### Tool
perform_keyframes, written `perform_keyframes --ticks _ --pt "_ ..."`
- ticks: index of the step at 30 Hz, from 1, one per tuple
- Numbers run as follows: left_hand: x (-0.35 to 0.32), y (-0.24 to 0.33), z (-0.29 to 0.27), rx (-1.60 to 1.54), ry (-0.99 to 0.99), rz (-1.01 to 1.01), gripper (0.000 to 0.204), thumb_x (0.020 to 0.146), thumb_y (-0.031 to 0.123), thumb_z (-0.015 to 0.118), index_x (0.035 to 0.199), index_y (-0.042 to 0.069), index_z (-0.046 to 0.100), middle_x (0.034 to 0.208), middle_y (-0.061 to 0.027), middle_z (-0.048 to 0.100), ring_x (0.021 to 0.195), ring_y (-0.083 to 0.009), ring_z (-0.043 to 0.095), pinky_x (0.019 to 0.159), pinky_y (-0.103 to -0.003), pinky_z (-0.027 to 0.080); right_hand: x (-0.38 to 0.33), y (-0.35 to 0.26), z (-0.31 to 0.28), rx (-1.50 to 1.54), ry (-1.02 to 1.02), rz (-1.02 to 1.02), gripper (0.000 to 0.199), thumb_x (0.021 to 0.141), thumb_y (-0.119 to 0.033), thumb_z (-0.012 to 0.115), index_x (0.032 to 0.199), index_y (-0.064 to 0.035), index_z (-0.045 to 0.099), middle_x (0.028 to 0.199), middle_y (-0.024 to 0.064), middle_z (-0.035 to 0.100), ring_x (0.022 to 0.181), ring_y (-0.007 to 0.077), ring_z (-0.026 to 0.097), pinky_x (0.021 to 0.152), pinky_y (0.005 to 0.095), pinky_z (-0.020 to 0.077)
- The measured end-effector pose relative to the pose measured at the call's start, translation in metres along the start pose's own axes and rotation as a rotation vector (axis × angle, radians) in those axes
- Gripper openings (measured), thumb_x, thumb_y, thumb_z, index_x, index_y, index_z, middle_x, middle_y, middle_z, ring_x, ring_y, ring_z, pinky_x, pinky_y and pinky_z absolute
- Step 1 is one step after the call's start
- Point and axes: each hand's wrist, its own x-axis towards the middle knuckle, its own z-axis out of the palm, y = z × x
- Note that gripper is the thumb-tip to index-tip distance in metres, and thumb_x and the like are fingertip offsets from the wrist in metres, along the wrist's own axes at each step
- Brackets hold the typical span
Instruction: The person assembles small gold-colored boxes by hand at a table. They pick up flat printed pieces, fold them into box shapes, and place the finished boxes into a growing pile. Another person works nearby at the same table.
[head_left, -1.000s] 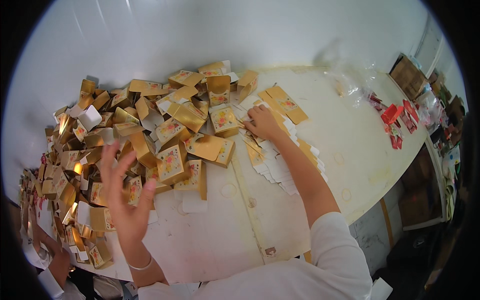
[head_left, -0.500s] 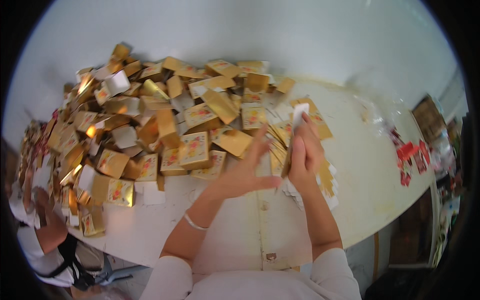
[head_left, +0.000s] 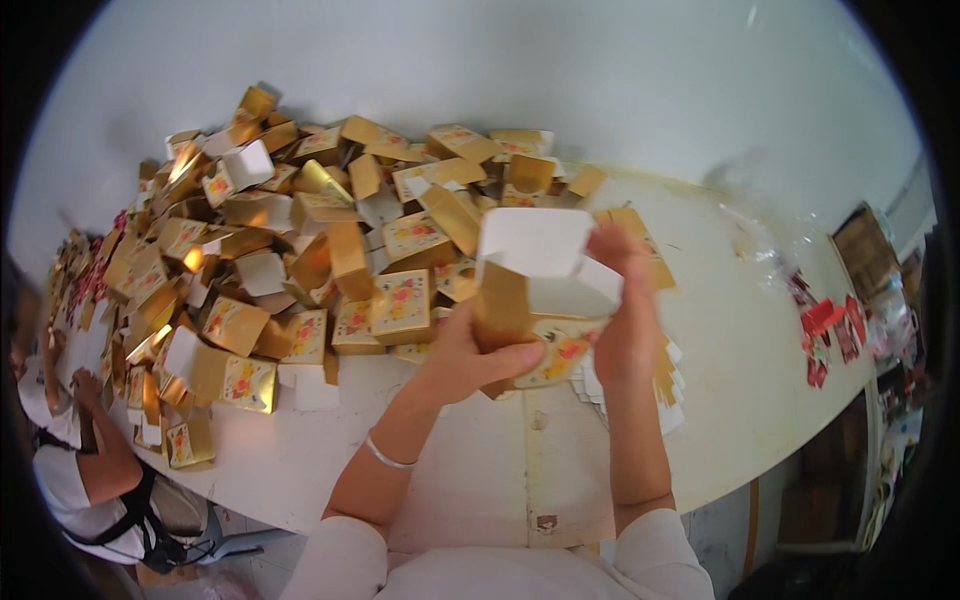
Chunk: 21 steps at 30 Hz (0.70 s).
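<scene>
A gold carton (head_left: 560, 352) with a printed flower pattern is held up in front of me. It is opened out, with its white inside and a raised white flap facing up. My left hand (head_left: 465, 358) grips its left side, the thumb lying across the patterned panel. Along the right side my right hand (head_left: 628, 310) is cupped against the carton, its slightly blurred fingers bent at the white flap. Beneath and behind them, partly covered, lies a fanned stack of flat gold-and-white cartons (head_left: 672, 385) on the table.
A large heap of folded gold boxes (head_left: 345, 260) covers the table's left and middle. Clear plastic wrap (head_left: 770, 240) and red packets (head_left: 825, 320) lie at the right. Another person (head_left: 95, 470) works at the far left. A pale wall (head_left: 480, 60) stands behind the table.
The carton, flat and edge-on in my right hand before, is now opened into a box shape. My left hand has come from beside it to grip its left side.
</scene>
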Motion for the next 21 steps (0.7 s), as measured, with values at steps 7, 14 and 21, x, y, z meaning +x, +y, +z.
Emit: perform_keyframes --ticks 7,14,21 --pt "0.013 -0.005 0.017 0.094 0.204 0.467 0.054 0.075 -0.002 0.057 0.124 0.005 0.035 0.114 -0.0080 0.043 0.092 -0.0123 0.051 0.076 -0.025 0.045 0.001 0.011 0.009 0.497 -0.051 0.507 0.039 0.089 -0.031 0.043 0.117 -0.0049 0.045 0.112 0.0060 0.053 0.102 0.0168 0.051 0.086 0.0319 0.0410" --pt "0.013 -0.017 -0.003 0.344 0.090 0.303 0.045 0.076 0.006 0.063 0.116 0.006 0.043 0.107 -0.0070 0.047 0.099 -0.0151 0.049 0.083 -0.027 0.041 0.003 0.009 0.005 0.406 -0.046 0.479 0.037 0.079 -0.008 0.051 0.116 -0.0048 0.046 0.108 0.0069 0.054 0.099 0.0165 0.051 0.085 0.0309 0.0404" --pt "0.011 -0.007 0.001 0.252 0.081 0.453 0.060 0.072 0.003 0.068 0.121 0.007 0.033 0.110 -0.0106 0.046 0.097 -0.0173 0.051 0.080 -0.030 0.045 0.004 0.009 0.003 0.408 -0.161 0.417 0.045 0.069 0.004 0.044 0.114 -0.0049 0.049 0.108 0.0063 0.055 0.099 0.0164 0.051 0.085 0.0304 0.0405"
